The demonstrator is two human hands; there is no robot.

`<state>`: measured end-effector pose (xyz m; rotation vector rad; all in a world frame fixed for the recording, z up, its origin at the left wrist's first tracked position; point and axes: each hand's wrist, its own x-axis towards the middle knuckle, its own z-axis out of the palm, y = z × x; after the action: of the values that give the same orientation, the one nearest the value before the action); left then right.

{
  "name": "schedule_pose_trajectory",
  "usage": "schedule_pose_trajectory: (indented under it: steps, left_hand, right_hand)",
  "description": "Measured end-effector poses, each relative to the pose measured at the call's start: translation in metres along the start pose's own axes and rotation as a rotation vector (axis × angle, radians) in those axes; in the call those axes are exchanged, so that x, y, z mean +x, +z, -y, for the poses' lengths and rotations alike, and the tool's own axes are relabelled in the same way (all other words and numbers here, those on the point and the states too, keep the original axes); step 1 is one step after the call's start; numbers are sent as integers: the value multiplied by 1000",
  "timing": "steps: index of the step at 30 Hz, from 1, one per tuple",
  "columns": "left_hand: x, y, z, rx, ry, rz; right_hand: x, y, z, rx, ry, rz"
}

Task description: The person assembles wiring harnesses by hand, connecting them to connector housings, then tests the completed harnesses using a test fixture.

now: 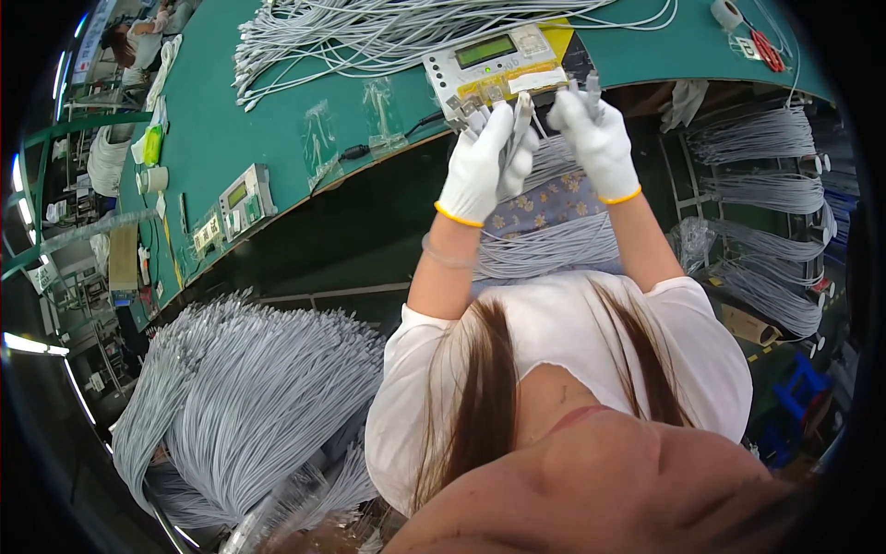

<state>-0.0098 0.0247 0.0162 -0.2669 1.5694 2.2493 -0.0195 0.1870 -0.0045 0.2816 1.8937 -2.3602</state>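
My left hand (482,164), in a white knit glove with a yellow cuff, is closed around several grey cables; their flat plugs (469,113) stick out past the fingers. The matching glove covers my right hand (598,146), whose fingers are closed on a grey cable, with its plug (592,85) showing above them. Both hands are at the near edge of the table, just in front of a white cable tester (498,61) with a small green display and yellow tape. More grey cables (544,254) lie across my lap over a flowered cloth.
Loose grey cables (369,42) spread over the green table (305,55) behind the tester. A second tester (245,198) sits at the left edge. A big cable bundle (268,397) fills the lower left; coiled cables (761,189) hang on a rack at right. Another person (143,42) is far left.
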Motion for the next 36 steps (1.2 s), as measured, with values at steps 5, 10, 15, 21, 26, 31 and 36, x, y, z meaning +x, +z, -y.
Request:
schedule_pose_trajectory:
  steps: [5, 10, 15, 21, 26, 31, 36]
  left_hand:
    - [-7, -6, 3, 149, -43, -25]
    - [-18, -5, 14, 293, 162, -283]
    - [-9, -16, 3, 241, 31, -97]
    - [-8, -17, 6, 18, -61, -28]
    - [-17, -12, 4, 167, 65, -168]
    - [-10, 15, -6, -40, 25, -167]
    - [-8, 14, 10, -71, 107, -147]
  right_hand:
    - [-1, 29, -6, -83, -156, -1]
    - [-8, 27, -6, -140, -40, 106]
    - [2, 24, 0, -144, 80, 151]
    - [9, 20, 2, -144, 44, 218]
    - [-2, -4, 23, -241, -78, 121]
    - [0, 2, 12, -17, -171, 29]
    - [-3, -7, 18, 34, -111, 167]
